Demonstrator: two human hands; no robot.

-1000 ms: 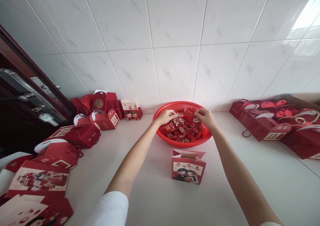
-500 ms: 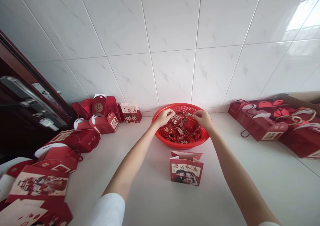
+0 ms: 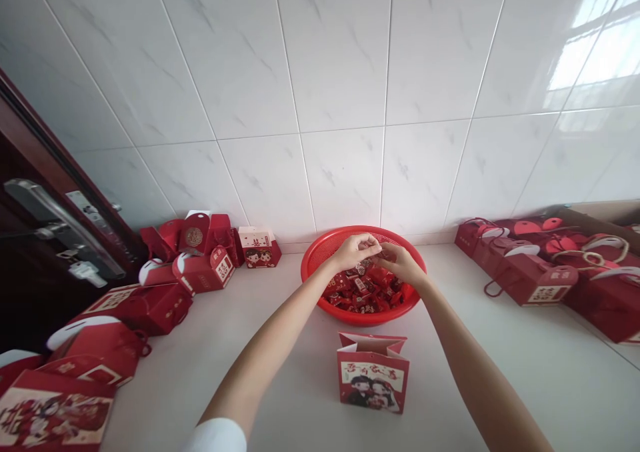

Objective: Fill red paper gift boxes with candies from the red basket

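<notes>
A red plastic basket (image 3: 320,247) stands against the wall, full of wrapped candies (image 3: 365,292) in red and dark packets. Over its middle, my left hand (image 3: 354,251) and my right hand (image 3: 401,265) have their fingertips together. The left fingers are curled and closed; what they hold is hidden. My right hand pinches too, with a small reddish bit at its fingertips that is too small to name. In front of the basket, between my forearms, a red and white paper gift box (image 3: 373,379) with a cartoon couple stands upright, its top open.
Several red gift boxes (image 3: 205,271) line the left side, near a dark door with a metal handle (image 3: 55,219). A small cartoon-printed box (image 3: 260,249) stands left of the basket. More red boxes with cord handles (image 3: 533,275) sit at right, beside a cardboard box (image 3: 605,219). White tiles rise behind.
My hands have come from opposite sides of the basket to meet over its middle, the left moving right and the right slightly left. The view has tilted up, so everything sits lower.
</notes>
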